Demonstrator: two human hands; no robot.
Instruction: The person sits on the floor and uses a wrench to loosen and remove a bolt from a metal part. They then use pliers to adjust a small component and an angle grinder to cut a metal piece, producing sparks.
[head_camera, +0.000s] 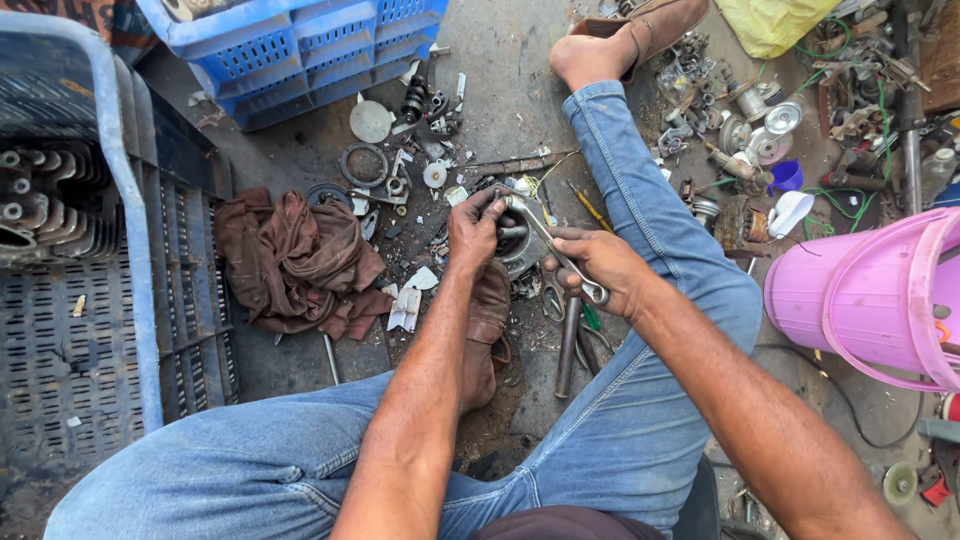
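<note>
A: Far left of frame?
B: Dark perforated crate (60, 350), blue rim, finned metal cylinder part (30, 205) inside at upper left. Blue plastic crate (300, 50) at top left-centre.

A: Floor cond.?
B: Bare concrete (500, 70), oil-stained, gritty. Brown rag (300, 260) crumpled left of centre. Above and right of it: rings, washers, small metal bits, white scraps, all loose.

A: Centre, hands?
B: Person seated on the ground, blue jeans, brown shoes. Left hand (475, 225) fingers curled round top of a round metal part (520, 250) on the floor, also touching the wrench head. Right hand (600, 265) closed tight round lower end of a steel wrench (550, 245); wrench runs diagonally up-left from it onto the part. Part sits mid-frame, just above the left shoe, between both hands.

A: Below the hands?
B: Dark metal rod (568, 345) and a few tools on the floor, partly hidden.

A: Right side?
B: Upper right, dense scrap pile: pulleys, wires, small motor parts, yellow bag (770, 22). Pink bucket (870, 295) at right edge, lying tilted.
</note>
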